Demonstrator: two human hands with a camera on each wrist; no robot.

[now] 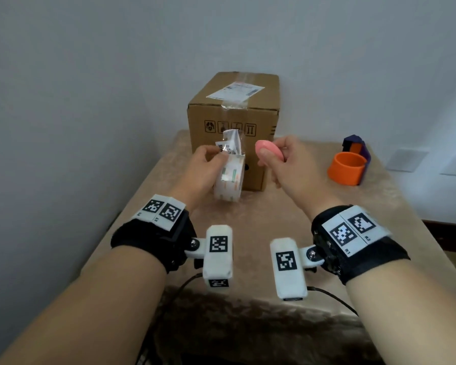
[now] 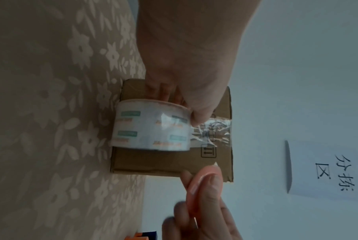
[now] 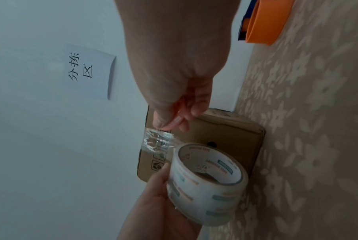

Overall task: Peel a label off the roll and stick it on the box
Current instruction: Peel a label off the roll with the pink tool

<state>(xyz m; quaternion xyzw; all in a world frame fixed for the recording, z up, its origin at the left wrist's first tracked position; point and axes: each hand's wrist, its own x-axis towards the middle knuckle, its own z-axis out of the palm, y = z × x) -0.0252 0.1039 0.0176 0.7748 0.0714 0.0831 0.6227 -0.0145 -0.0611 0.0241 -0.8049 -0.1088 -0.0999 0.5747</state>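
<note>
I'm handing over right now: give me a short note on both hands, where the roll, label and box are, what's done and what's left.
Left hand: grips the roll, held up in front of the box, with its crinkled loose end sticking up.
Right hand: pinches a pink label between thumb and fingers, held apart from the roll and not touching the box.
Box: stands on the table against the wall, sealed, with a white shipping label already on top.
Done: label appears to be off the roll.
Left: press it onto the box, probably set the roll down.
</note>
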